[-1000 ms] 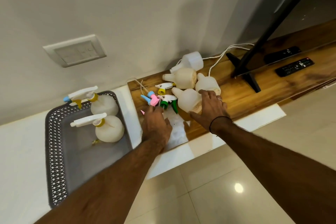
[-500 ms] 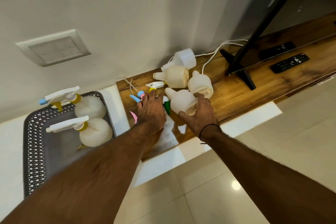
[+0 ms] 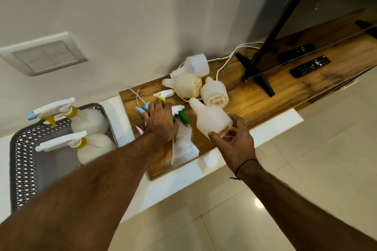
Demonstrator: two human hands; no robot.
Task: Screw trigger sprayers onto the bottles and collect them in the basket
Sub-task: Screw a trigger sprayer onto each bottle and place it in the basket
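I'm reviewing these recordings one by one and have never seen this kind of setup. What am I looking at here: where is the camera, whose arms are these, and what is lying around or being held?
There is no machine here. The camera sits on a person's head and looks down, so the two arms reaching in from below are the wearer's own.

The right hand grips an uncapped white bottle by its base. The left hand rests on a cluster of loose trigger sprayers on the wooden shelf; whether it actually grips one is hidden.

Three more uncapped bottles lie on their sides further back. At the left, a grey basket holds two finished bottles with sprayers already on. Two remote controls and a black stand sit at the right.
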